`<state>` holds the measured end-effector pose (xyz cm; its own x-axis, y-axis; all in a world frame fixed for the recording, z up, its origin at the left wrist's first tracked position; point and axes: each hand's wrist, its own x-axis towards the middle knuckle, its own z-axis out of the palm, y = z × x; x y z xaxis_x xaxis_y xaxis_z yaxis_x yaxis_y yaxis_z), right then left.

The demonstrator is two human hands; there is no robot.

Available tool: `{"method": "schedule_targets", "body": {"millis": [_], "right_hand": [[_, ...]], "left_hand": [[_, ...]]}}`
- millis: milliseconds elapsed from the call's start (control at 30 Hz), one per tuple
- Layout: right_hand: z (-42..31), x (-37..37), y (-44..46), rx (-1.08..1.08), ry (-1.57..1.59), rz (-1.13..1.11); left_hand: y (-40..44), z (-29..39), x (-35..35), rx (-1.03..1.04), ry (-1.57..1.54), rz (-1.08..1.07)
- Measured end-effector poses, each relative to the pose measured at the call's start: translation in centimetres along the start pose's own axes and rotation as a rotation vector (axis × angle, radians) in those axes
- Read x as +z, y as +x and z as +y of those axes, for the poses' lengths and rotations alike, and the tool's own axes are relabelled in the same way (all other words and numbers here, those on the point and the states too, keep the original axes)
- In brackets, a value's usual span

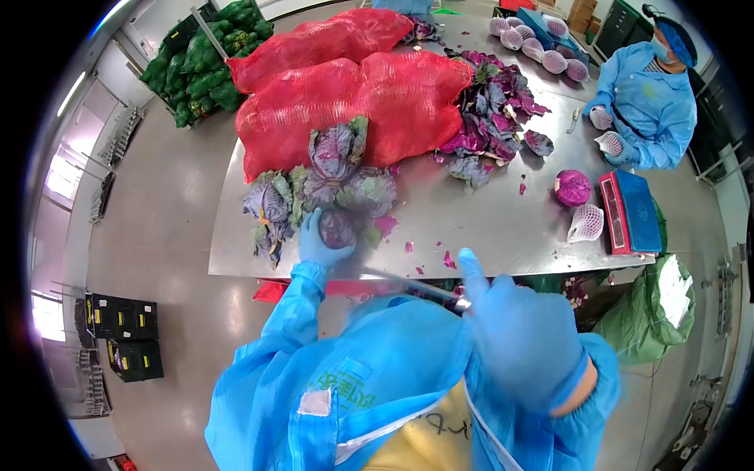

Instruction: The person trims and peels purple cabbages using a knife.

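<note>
Bright blue gown point(255, 404), green chest lettering point(345, 392), white patch point(315, 403), yellow top point(412, 443) underneath, blue-gloved hands point(522, 337)

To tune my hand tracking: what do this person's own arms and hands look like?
The left hand and right hand wear blue gloves. Both sleeves are loose, brighter blue; bare wrist shows between right glove and sleeve.

One knife point(428, 288) near; at right on the tabletop point(487, 224), one bare cabbage point(572, 188), one loose white net point(585, 224); far, at least two red sacks point(302, 118); left, two black crates point(122, 315).
</note>
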<state>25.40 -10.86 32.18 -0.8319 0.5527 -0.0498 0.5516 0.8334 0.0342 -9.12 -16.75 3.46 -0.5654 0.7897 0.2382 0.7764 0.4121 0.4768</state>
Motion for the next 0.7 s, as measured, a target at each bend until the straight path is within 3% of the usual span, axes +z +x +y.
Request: {"method": "schedule_targets", "body": {"millis": [133, 200, 267, 300, 333, 367, 433, 467, 500, 533, 633, 700], "right_hand": [[5.1, 8.4, 0.5, 0.119, 0.268, 0.103], [6.9, 13.4, 0.3, 0.15, 0.324, 0.092], [7.7, 18.7, 0.5, 0.134, 0.643, 0.26], [7.6, 20.5, 1.2, 0.147, 0.641, 0.259], [7.1, 22.0, 2.1, 0.389, 1.077, 0.186], [6.4, 23.5, 3.0, 0.638, 1.505, 0.109], [5.0, 26.7, 5.6, 0.643, 1.539, 0.363], [4.4, 27.4, 7.0, 0.671, 1.616, 0.352], [3.2, 27.0, 8.2, 0.542, 1.873, 0.481], [2.8, 28.2, 9.4, 0.459, 1.821, 0.532], [2.6, 30.5, 10.3, 0.527, 1.178, 0.467], [2.7, 30.4, 9.7, 0.58, 1.115, 0.452]], "left_hand": [[-1.2, -1.1, 1.0, -0.185, -0.505, 0.111], [-1.3, 0.3, 1.4, -0.331, -0.928, 0.095], [-1.0, -0.4, 5.0, -0.477, -1.513, 0.032], [-0.9, 2.6, 4.1, -0.591, -1.741, -0.097], [-1.1, 2.8, 6.4, -0.748, -1.873, -0.156], [-1.0, 4.7, 7.0, -0.696, -1.949, -0.315], [-0.7, 9.3, 7.0, -0.808, -2.022, -0.583], [-0.6, 12.0, 6.7, -0.938, -2.059, -0.63], [-0.5, 13.8, 7.1, -1.0, -2.048, -0.64], [-0.5, 15.1, 7.7, -1.066, -2.031, -0.65], [-1.1, 15.8, 11.3, -1.18, -1.915, -0.757], [-1.2, 16.4, 11.0, -1.214, -1.783, -0.879]]}}
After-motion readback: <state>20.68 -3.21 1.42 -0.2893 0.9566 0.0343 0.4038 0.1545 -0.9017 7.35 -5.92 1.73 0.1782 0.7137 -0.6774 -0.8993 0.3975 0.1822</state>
